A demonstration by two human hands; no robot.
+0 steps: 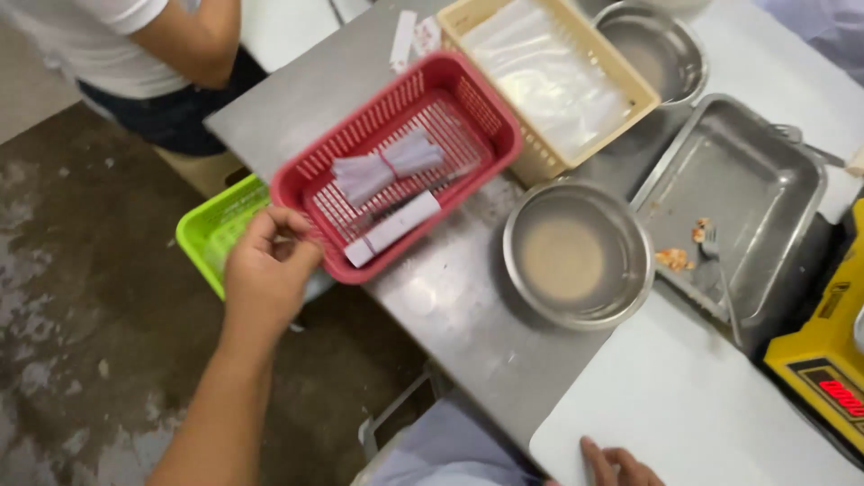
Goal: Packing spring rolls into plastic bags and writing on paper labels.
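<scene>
A left hand (267, 261) grips the near rim of a red slotted plastic basket (468, 103) on a steel table (450, 297), paper bundles beyond the fingertips; right hand (616, 468) barely visible, grip indiscernible.

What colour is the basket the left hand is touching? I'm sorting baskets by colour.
Red, seen in the head view: the left hand grips the red basket at its near corner.

Only one view, from a head camera high above, looking down and tilted at a steel table (450, 297), near enough to show the left hand (267, 270) at a red basket (400, 162).
</scene>
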